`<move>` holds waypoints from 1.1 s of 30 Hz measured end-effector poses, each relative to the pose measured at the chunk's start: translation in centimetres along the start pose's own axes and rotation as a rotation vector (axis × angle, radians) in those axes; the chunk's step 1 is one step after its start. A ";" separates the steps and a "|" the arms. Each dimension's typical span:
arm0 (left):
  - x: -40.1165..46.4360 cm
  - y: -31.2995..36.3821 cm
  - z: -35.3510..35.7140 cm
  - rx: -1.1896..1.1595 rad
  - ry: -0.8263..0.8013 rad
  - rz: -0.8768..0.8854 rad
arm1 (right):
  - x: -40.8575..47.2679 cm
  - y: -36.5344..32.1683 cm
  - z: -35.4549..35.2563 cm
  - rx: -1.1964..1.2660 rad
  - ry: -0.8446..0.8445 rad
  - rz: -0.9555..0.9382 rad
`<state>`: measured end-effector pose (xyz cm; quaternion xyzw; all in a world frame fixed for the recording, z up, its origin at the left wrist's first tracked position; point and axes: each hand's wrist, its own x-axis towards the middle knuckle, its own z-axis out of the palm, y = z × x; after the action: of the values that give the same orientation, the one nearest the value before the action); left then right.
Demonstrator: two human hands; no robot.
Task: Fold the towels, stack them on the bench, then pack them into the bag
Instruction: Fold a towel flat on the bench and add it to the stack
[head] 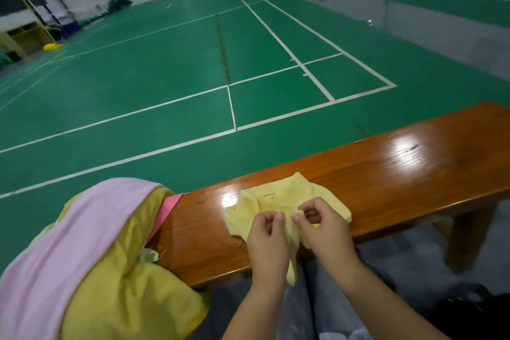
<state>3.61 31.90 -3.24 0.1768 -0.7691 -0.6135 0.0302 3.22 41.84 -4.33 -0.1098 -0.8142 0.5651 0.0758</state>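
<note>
A small pale yellow towel (276,196) lies crumpled on the glossy wooden bench (386,171), one end hanging over the near edge. My left hand (267,240) and my right hand (324,226) both pinch its bunched near edge, fingers curled, side by side. To the left, a heap of towels covers the bench end: a pink towel (69,243) draped over a larger yellow towel (132,290), with a brighter pink cloth (168,207) peeking out beneath.
A dark bag (474,312) sits on the floor at the lower right, by my grey-trousered legs (331,309). Beyond the bench spreads a green badminton court floor (165,77) with white lines. Net posts stand far off.
</note>
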 end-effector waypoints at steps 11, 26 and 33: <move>-0.2 0.1 0.2 -0.090 -0.105 -0.030 | 0.3 0.1 0.2 0.125 0.015 0.058; 0.3 -0.9 0.5 0.195 -0.035 0.239 | 0.2 0.3 0.6 0.156 -0.032 0.030; 1.1 -0.7 0.5 0.169 -0.248 0.152 | 1.5 2.0 -0.7 0.226 -0.093 0.111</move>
<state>2.57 31.90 -4.28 0.0432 -0.8268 -0.5598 -0.0334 2.15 43.50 -6.00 -0.1188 -0.7406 0.6611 0.0186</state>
